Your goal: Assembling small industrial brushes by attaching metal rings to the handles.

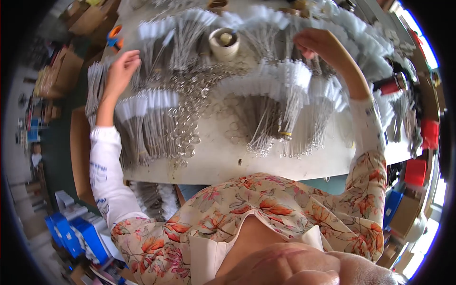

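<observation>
**Both hands in the brush piles**

Tabletop (228,166) covered w/ thin twisted-wire brushes (285,95): white bristle tips, long grey wire stems, small loops at the ends, laid in fanned rows. Left hand (121,71) at approx 10 o'clock, fingers curled down onto a row of brushes; grip looks part closed, can't tell if it holds any. Right hand (320,45) at 1 o'clock, fingers pinched shut on brush stems. Loose metal rings (190,118) heaped at centre. Round tape roll (224,42) at 12 o'clock, betw. the hands.
</observation>
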The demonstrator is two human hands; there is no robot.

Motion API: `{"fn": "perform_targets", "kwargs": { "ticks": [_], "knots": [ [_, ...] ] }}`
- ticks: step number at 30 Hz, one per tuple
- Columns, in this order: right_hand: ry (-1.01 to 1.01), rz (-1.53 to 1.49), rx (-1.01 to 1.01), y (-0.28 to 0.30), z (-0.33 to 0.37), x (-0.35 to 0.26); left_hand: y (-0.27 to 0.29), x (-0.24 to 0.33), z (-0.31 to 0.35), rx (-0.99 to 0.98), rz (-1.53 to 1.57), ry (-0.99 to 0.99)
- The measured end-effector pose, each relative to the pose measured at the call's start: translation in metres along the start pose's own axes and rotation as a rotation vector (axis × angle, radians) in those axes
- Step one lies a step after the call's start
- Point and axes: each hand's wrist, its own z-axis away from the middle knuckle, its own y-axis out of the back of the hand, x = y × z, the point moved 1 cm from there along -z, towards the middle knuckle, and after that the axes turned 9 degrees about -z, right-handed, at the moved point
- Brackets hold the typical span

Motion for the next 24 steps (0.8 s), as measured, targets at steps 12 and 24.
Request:
{"fn": "perform_targets", "kwargs": {
  "ticks": [12,24],
  "knots": [
    [-0.125,0.038,0.256,0.009,-0.128,0.099,-0.072,-0.03,-0.072,0.206,-0.208,0.044],
    [-0.08,0.221,0.681,-0.003,-0.135,0.11,-0.123,0.067,-0.111,0.05,-0.266,-0.036]
  ]
}}
